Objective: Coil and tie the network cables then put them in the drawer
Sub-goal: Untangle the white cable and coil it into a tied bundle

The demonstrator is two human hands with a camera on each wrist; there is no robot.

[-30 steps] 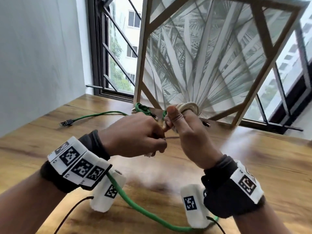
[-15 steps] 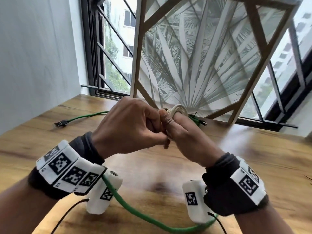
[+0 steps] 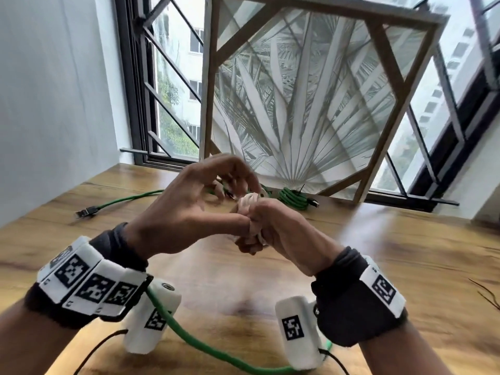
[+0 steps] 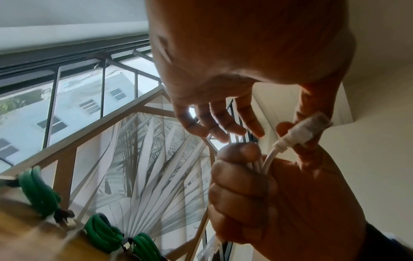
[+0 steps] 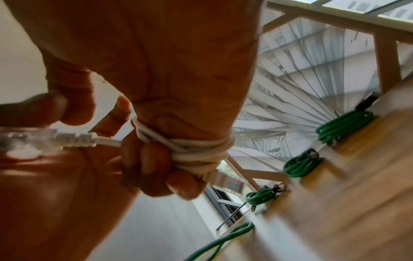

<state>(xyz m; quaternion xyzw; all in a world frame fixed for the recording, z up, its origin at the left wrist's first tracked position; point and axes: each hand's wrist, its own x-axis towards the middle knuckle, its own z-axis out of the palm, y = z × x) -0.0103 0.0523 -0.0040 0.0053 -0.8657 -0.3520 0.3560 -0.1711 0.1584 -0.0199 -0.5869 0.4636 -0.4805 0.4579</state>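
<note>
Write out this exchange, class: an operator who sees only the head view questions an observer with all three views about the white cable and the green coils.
Operator: Where does the white cable end? It's blurred here.
Observer: Its plug sticks up out of the right hand, against the thumb of the left hand, whose fingers are spread.
Operator: Is the bundle wrapped?
Observer: Yes. In the right wrist view, turns of cable cross around the bundle in the right fist.
Operator: How many finished coils at the back? I make out one.
Observer: Three green coils lie along the foot of the frame.
</note>
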